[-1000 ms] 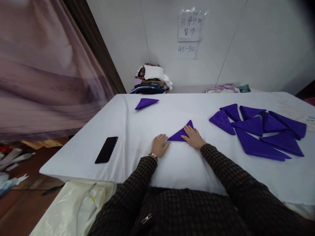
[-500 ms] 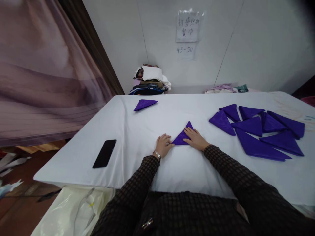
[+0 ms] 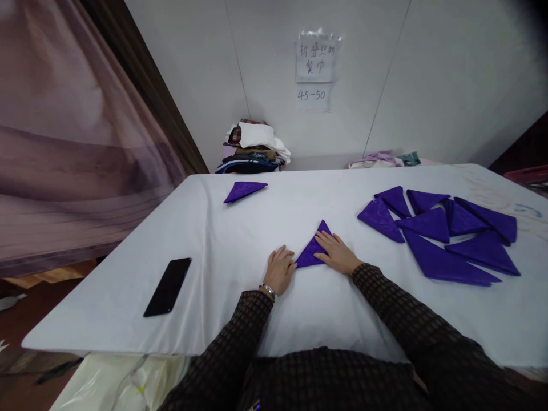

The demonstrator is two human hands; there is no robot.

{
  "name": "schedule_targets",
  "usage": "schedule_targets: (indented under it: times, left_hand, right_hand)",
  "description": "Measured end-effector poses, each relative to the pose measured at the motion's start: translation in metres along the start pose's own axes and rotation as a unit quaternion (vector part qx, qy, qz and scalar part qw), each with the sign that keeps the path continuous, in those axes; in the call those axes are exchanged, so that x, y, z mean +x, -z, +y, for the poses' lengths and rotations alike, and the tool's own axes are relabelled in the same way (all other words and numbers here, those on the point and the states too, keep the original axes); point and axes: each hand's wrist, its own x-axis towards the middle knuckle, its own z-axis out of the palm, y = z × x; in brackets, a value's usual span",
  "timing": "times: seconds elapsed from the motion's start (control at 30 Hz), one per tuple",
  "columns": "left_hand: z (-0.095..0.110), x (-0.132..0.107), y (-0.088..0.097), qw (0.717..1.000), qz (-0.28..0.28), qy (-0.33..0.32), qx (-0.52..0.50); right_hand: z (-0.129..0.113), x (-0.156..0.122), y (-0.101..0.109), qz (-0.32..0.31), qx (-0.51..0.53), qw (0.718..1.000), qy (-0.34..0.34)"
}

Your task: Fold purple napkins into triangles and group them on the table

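Observation:
A purple cloth napkin [image 3: 311, 254], folded into a triangle, lies on the white-covered table in front of me. My right hand [image 3: 336, 253] rests flat over its right side, fingers spread, hiding that part. At the napkin's left corner is my left hand [image 3: 279, 270], its palm down on the tablecloth and its fingers stretched out; the thumb side touches the corner. Another folded purple napkin [image 3: 245, 190] sits by itself toward the far left. Over on the right, several purple napkins [image 3: 430, 222] folded into triangles lie in an overlapping group.
A black phone [image 3: 168, 287] lies on the left of the table [image 3: 240, 240]. Behind the far edge are a stack of folded clothes [image 3: 252, 147] and more cloth [image 3: 379, 160]. Paper signs [image 3: 315, 63] hang on the wall. A curtain [image 3: 81, 114] hangs at the left.
The whole view has shifted, so the table's things appear lower and a little further left. Both hands stay at the same napkin, with hardly any movement against it.

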Motion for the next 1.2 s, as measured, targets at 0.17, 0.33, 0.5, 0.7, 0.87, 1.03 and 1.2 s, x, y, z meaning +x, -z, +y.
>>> schedule_targets:
  times: [0.17, 0.33, 0.5, 0.7, 0.87, 1.03, 1.2]
  left_hand:
    - [-0.001, -0.001, -0.002, 1.0, 0.008, -0.006, 0.015]
    - [0.01, 0.004, 0.002, 0.997, 0.055, 0.023, 0.053]
    - [0.04, 0.022, -0.01, 0.991, 0.022, -0.084, 0.104]
    - [0.046, 0.036, -0.039, 0.984, -0.073, -0.058, 0.154]
    - [0.044, 0.035, -0.039, 0.981, -0.085, -0.049, 0.166]
    - [0.046, 0.036, -0.038, 0.982, -0.09, -0.05, 0.156]
    - [0.047, 0.036, -0.038, 0.984, -0.09, -0.046, 0.148]
  right_hand:
    - [0.0, 0.0, 0.0, 0.003, 0.004, 1.0, 0.0]
    - [-0.002, 0.0, 0.0, 0.008, 0.006, 1.0, -0.001]
    - [-0.001, 0.0, 0.0, 0.008, 0.005, 1.0, 0.001]
    - [-0.003, 0.002, 0.004, -0.012, 0.01, 1.0, -0.012]
    - [-0.003, 0.005, 0.007, -0.025, 0.014, 0.999, -0.028]
    - [0.01, 0.014, 0.011, -0.019, 0.009, 0.998, -0.052]
    - [0.024, 0.026, 0.013, -0.016, 0.001, 0.998, -0.055]
